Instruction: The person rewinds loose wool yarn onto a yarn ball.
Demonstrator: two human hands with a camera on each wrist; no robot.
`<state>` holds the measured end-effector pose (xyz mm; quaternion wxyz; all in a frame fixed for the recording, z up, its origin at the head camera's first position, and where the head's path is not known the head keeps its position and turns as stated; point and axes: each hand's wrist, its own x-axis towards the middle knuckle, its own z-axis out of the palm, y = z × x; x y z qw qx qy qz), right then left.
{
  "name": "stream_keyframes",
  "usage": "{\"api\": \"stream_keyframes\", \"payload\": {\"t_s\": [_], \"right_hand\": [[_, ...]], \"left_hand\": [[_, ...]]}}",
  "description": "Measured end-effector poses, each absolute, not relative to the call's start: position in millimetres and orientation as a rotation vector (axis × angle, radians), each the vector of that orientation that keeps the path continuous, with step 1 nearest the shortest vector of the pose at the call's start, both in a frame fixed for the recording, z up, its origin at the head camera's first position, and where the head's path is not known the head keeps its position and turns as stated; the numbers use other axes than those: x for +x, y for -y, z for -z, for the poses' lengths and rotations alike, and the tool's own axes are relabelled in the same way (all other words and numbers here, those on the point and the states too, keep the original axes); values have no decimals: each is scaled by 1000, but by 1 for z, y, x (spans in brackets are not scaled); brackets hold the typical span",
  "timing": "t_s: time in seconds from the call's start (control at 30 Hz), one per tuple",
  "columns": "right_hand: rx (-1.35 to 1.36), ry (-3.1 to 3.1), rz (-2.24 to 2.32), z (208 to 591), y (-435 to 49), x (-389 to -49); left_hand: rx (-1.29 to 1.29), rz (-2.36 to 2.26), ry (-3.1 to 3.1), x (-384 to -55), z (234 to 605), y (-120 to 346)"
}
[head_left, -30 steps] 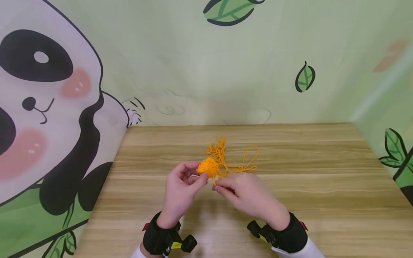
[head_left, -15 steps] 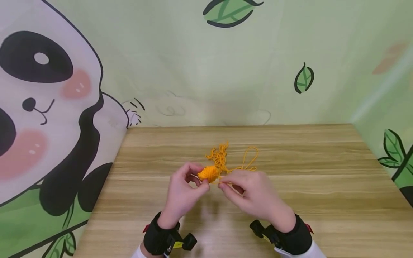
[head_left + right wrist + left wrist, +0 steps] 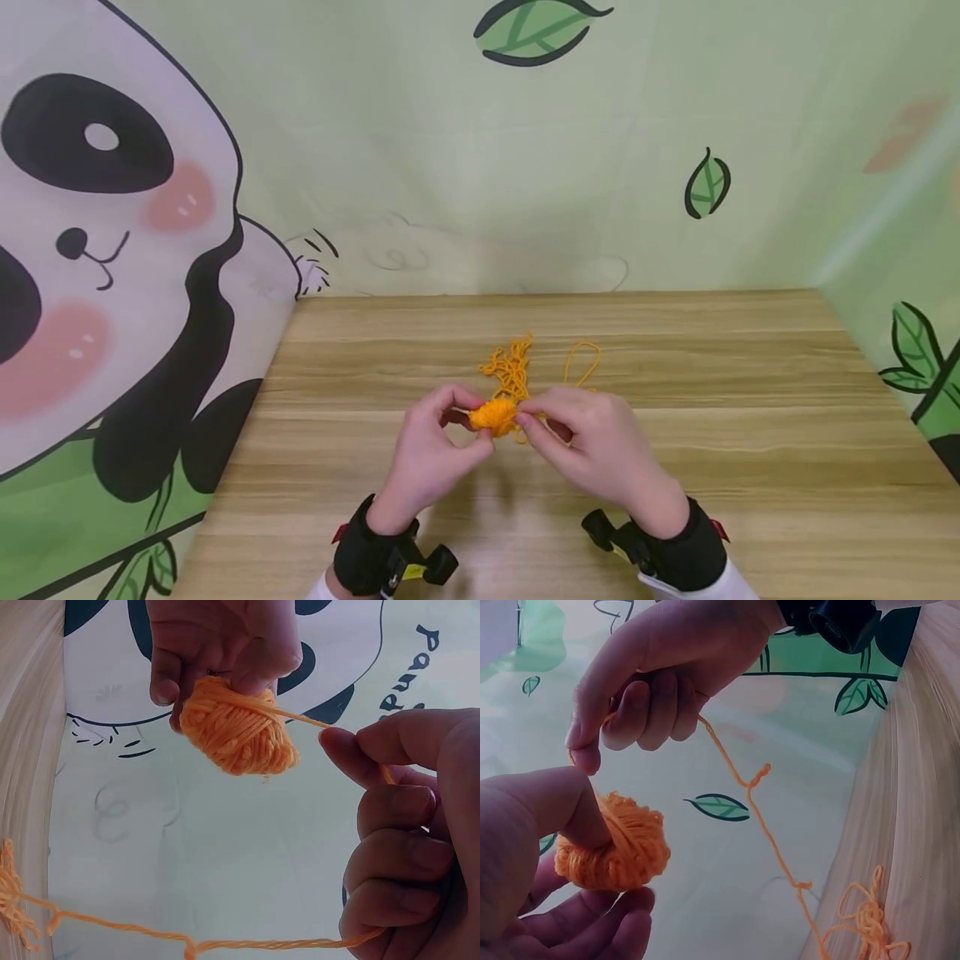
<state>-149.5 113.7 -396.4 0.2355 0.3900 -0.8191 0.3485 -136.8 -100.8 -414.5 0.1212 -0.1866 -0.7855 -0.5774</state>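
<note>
Gripping wound ball (image 3: 492, 417) in left hand (image 3: 431, 454), strand (image 3: 306, 719) in right hand (image 3: 603, 442); maybe yet to wind: heap (image 3: 512, 372) toward desk's (image 3: 735, 358) far edge.

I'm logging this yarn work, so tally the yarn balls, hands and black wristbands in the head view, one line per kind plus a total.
Yarn ball: 1
Hands: 2
Black wristbands: 2
Total: 5

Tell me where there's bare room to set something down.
The table is bare right of the right hand, out to its right edge, and left of the left hand, out to its left edge. The middle is crowded by both hands, the held yarn ball and, beyond, the loose yarn.
</note>
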Motion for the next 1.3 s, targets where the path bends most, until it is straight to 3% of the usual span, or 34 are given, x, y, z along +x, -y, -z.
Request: {"api": "stream_keyframes", "payload": {"t_s": [0.2,0.9,1.3], "right_hand": [[1002,2238,-948,397,-115,-150],[952,2417,-960,397,-115,-153],[965,2616,-1012,409,-107,-156]], "left_hand": [[-654,1734,2307,-142,432,105],[-917,1900,2242,-136,426,107],[-746,2287,2009,-134,423,111]]}}
